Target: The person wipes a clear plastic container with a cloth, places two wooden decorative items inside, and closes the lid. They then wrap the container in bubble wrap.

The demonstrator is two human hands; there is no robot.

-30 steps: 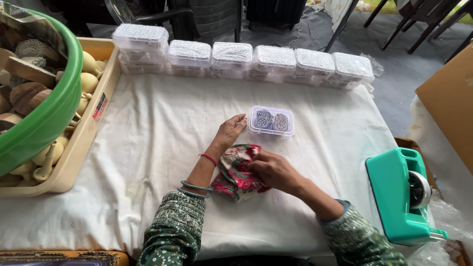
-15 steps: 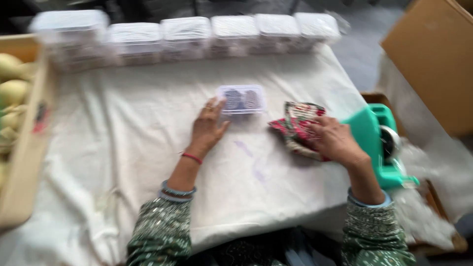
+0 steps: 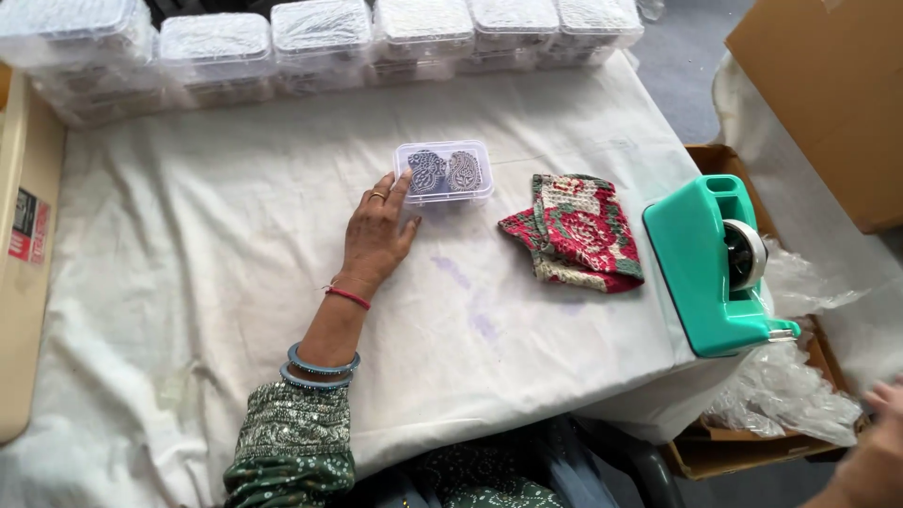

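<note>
My left hand (image 3: 378,233) lies flat on the white cloth-covered table (image 3: 235,235), its fingertips touching the left side of a small clear plastic box (image 3: 444,171) that holds two carved patterned blocks. A folded red, green and cream floral cloth (image 3: 576,230) rests on the table to the right of the box, with no hand on it. My right hand (image 3: 875,452) is off the table at the bottom right corner, blurred, near crumpled clear plastic (image 3: 781,390). It seems to hold nothing.
A teal tape dispenser (image 3: 710,268) stands at the table's right edge. Several bubble-wrapped clear boxes (image 3: 320,38) line the far edge. A beige tray (image 3: 23,245) sits at the left. Cardboard sheets (image 3: 828,94) and an open box (image 3: 724,452) lie at the right.
My right hand let go of the floral cloth after sliding it right, then dropped off the table toward the lower right. The view swung right. My left hand stayed by the clear box.
</note>
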